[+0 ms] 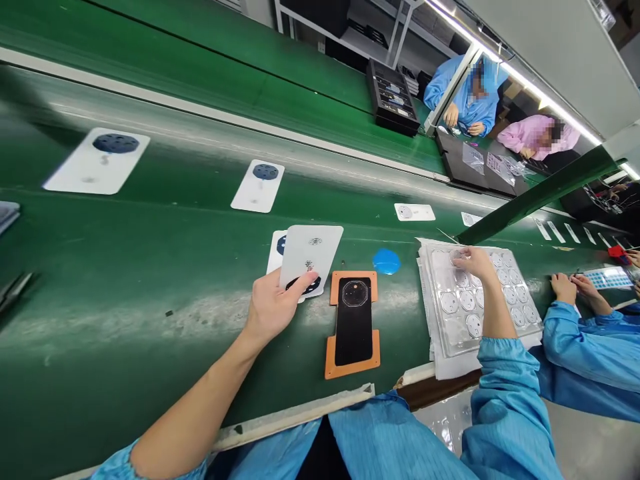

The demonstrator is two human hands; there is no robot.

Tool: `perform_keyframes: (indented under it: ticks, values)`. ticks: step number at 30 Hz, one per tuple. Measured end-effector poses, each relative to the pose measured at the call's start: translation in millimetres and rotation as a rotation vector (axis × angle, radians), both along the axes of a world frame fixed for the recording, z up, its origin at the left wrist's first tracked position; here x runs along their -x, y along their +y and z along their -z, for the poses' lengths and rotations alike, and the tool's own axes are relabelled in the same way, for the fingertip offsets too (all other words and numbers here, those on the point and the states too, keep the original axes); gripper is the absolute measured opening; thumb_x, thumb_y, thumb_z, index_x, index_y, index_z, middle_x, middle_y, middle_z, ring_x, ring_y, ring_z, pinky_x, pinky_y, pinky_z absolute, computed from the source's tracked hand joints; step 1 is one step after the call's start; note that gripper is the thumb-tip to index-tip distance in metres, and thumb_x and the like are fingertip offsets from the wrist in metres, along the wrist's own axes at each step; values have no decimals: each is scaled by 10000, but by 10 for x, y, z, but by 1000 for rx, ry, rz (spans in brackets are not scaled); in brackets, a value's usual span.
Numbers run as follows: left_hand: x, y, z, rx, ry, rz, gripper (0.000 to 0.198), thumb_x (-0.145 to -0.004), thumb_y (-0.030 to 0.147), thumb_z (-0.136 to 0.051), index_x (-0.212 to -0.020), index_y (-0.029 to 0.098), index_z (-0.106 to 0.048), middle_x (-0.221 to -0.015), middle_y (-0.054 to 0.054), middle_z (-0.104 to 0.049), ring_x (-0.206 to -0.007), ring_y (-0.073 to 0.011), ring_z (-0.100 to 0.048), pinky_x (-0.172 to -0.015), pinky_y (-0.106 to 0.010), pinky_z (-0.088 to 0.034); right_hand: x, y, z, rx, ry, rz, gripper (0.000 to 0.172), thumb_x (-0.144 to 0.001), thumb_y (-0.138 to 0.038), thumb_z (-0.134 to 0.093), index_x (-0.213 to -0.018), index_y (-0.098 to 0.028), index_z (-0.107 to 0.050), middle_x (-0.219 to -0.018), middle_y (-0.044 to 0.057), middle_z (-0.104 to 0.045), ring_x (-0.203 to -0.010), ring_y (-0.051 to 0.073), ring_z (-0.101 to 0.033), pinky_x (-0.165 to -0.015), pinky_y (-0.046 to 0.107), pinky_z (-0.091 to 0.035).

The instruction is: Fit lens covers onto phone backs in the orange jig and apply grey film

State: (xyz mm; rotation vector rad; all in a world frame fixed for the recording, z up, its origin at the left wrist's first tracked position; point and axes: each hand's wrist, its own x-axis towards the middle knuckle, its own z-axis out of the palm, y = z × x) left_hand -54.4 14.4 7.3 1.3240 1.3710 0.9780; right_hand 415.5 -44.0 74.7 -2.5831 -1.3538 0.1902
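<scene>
My left hand (275, 303) holds a white card (320, 250) with dark round prints, thumb on its face. Another white card (274, 257) shows behind it. Right of that hand, a black phone-shaped plate (354, 327) with a round ring near its top sits in an orange frame (353, 371). My right hand (475, 262) is over the upper left of a clear tray (455, 343) of round white discs. Its fingers are pinched together at a disc; whether they hold it is hard to tell. A blue round piece (387, 261) lies between the frame and the tray.
White cards (257, 185) (103, 175) (423, 213) lie along the green belt behind. A green bar (540, 197) slants above the tray. At the right are a co-worker's hands (565, 288). Tweezers (15, 291) show at the left edge. Farther back stands a black box (393, 100), with people beyond.
</scene>
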Motion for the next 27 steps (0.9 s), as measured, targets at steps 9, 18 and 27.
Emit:
perform_keyframes:
  ticks: [9,18,27]
  values:
    - [-11,35,-13,166,-424,-164,623,-601,559,-885,-1046,138,-768,-1147,-129,-755,-1098,-347,-692,-898,-405,-587,968,-431,-215,-293,366,-197,346,-818,-472,-708,-1048,-215,-681,-818,37,-689,-736,205,-645,-702,345,-500]
    - [-52,43,-34,196,-696,-163,706,-693,650,-810,-1134,108,-712,-1118,-139,-751,-1044,-321,-706,-881,-389,-577,2330,-143,521,-54,884,-230,412,-733,-573,-772,-657,-192,-635,-460,-45,-512,-442,105,-433,-500,257,-349]
    - [-14,59,-14,135,-719,-151,561,-709,542,-827,-1076,133,-714,-1081,-118,-753,-934,-285,-720,-722,-345,-591,2279,89,654,-49,680,-305,354,-701,-504,-791,-760,-220,-588,-510,-72,-529,-509,140,-514,-557,264,-383]
